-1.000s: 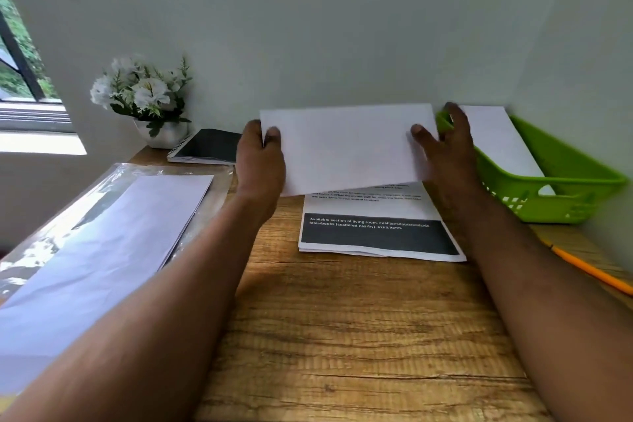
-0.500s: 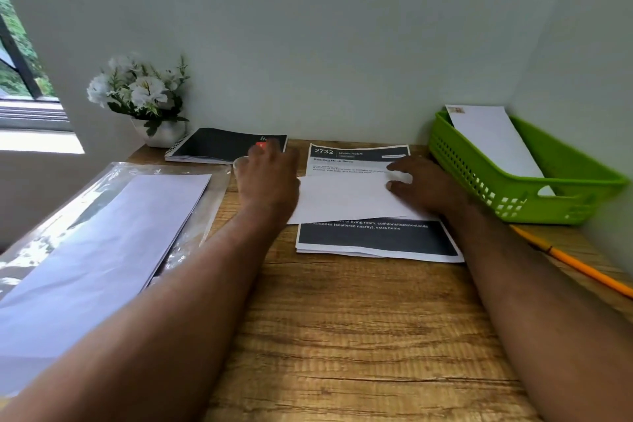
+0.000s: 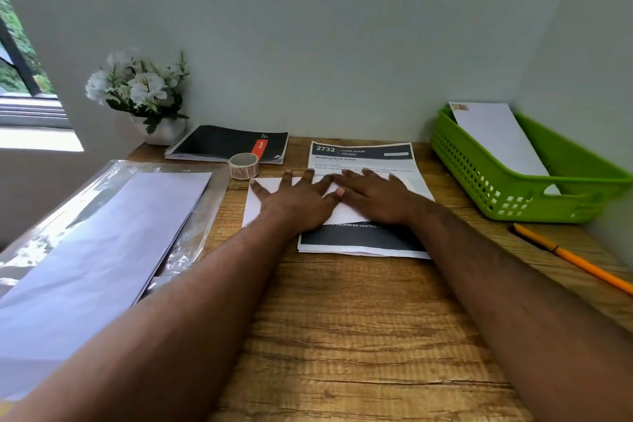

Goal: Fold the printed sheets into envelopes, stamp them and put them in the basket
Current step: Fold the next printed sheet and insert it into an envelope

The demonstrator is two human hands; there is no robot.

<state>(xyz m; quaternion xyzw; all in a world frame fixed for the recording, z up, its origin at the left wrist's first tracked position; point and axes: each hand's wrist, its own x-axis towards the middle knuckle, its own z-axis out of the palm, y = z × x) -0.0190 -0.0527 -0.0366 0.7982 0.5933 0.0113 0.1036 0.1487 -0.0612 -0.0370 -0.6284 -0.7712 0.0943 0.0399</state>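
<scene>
A folded white sheet (image 3: 255,205) lies across the stack of printed sheets (image 3: 363,152) at the back of the wooden desk. My left hand (image 3: 298,202) presses flat on it with fingers spread. My right hand (image 3: 380,199) lies flat beside it on the same sheet, thumbs nearly touching. A roll of stamps (image 3: 243,165) stands just behind the folded sheet's left corner. The green basket (image 3: 479,178) at the right holds a stamped white envelope (image 3: 496,137) leaning inside. A clear plastic pack of blank envelopes (image 3: 102,243) lies at the left.
A black spiral notebook (image 3: 222,144) and a white pot of flowers (image 3: 140,92) sit by the back wall. An orange pencil (image 3: 575,260) lies near the desk's right edge. Walls close in behind and to the right; a window is at the left.
The sheet that both hands held up a second ago has been folded down onto the stack. Both hands moved toward its middle and now press it flat. The stamp roll has come into view.
</scene>
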